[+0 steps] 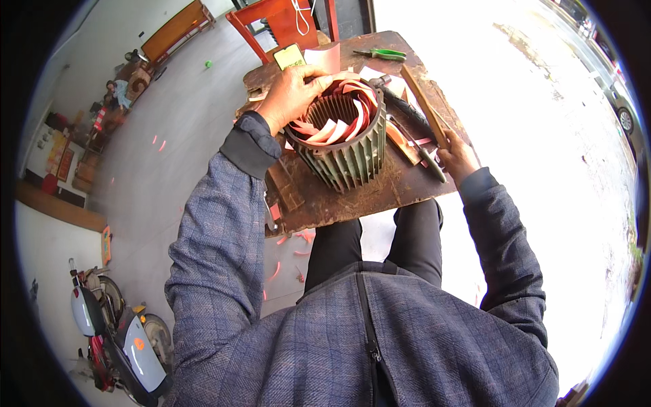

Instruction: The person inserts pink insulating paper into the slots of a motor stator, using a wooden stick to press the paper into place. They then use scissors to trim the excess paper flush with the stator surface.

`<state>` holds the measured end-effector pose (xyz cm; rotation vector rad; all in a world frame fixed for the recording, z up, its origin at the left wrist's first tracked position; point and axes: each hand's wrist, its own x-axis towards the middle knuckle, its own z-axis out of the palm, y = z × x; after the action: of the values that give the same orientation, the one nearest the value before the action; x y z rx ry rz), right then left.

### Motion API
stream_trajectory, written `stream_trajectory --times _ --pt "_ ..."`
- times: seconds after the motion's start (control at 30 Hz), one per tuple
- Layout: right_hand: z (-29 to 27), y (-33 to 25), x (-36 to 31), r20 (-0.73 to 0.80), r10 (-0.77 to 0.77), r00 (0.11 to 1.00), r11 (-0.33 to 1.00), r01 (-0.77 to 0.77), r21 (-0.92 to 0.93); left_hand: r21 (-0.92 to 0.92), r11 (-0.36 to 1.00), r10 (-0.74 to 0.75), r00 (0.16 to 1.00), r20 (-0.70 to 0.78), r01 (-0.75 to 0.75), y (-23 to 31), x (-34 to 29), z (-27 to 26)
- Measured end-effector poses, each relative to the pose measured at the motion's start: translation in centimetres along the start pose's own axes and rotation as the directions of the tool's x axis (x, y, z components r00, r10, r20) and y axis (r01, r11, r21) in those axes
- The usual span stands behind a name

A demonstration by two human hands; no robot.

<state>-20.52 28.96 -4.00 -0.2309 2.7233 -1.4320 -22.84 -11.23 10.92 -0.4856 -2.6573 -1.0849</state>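
A finned dark-green motor stator (352, 159) stands upright on a worn wooden table (319, 216). Folded pink paper strips (363, 102) ring the inside of its open top. My left hand (295, 95) rests at the stator's far-left rim, its fingers bent and closed at the pink paper there; the fingertips are partly hidden. To the right, my right hand (459, 157) grips the near end of a long flat wooden stick (422, 102), which points away from me and to the left.
Green-handled pliers (386, 53) lie at the table's back edge. A hammer (407, 108) and a file-like tool (430, 163) lie right of the stator. A red wooden chair (271, 20) stands behind the table. Pink scraps (274, 271) litter the floor; a motorbike (122, 339) is parked at left.
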Motion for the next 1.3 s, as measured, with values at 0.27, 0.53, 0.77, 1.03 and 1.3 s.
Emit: stream_trajectory --times 0.27,0.53,0.77,1.03,1.3 --pt "2.6 3.1 1.3 0.050 -0.286 0.957 0.934 0.291 -0.208 0.120 0.962 0.239 0.968 0.078 -0.247 1.3 3.5 -2.2" --pt "0.6 -0.7 3.4 0.124 -0.229 0.966 0.824 0.260 -0.503 0.335 0.929 0.088 0.975 0.204 -0.154 3.3 3.2 -2.2" --pt "-0.6 -15.3 10.5 0.014 -0.795 0.607 0.589 0.777 -0.224 0.242 0.958 0.116 0.979 0.167 -0.155 3.5 3.9 -2.4" --pt "3.0 -20.5 14.3 0.259 -0.826 0.500 0.466 0.865 -0.184 0.184 0.968 0.129 0.966 0.223 -0.172 3.4 3.8 -2.6" --pt "3.2 -20.8 13.9 0.260 -0.838 0.480 0.422 0.872 -0.247 0.225 0.934 0.216 0.941 0.260 -0.277 2.3 4.4 -2.6"
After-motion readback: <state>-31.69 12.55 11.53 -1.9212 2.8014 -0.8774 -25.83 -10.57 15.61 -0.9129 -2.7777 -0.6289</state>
